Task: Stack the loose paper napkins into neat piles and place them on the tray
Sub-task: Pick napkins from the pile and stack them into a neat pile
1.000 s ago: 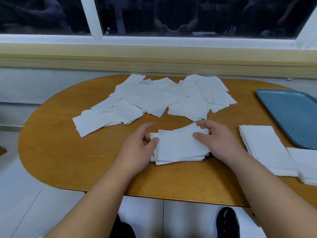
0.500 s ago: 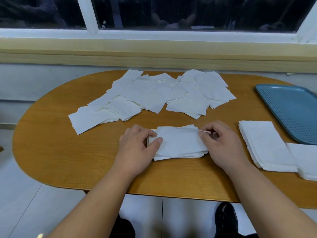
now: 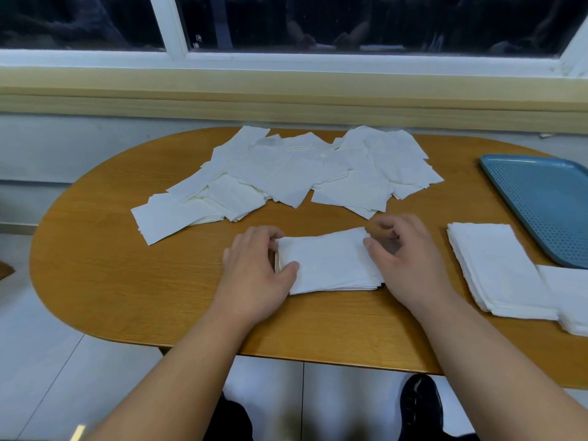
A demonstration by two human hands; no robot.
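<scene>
— While pile (image 3: 327, 265) lies flat on table (image 3: 127, 281), near edge, centre: what are the hands doing with it?
— Left hand (image 3: 254, 275) cups its left end, fingers curled round the far edge, thumb pressed on top. Reads as a stop to square the sheets against.
— Right hand (image 3: 407, 259)?
— Thumb set against the right end, fingers curled above the far corner. Blurred, so cannot tell if they nip paper. Likely nudging edges toward the left.
— Why here, not on tray (image 3: 541, 198)?
— Tray sits far right, bare in what shows. Two done piles (image 3: 496, 268) wait just beside it, probably staged for loading.
— Loose napkins (image 3: 286, 173)?
— Heaped at the far side, overlapping, apart from both hands. Much left to gather; I judge the task early to midway.
</scene>
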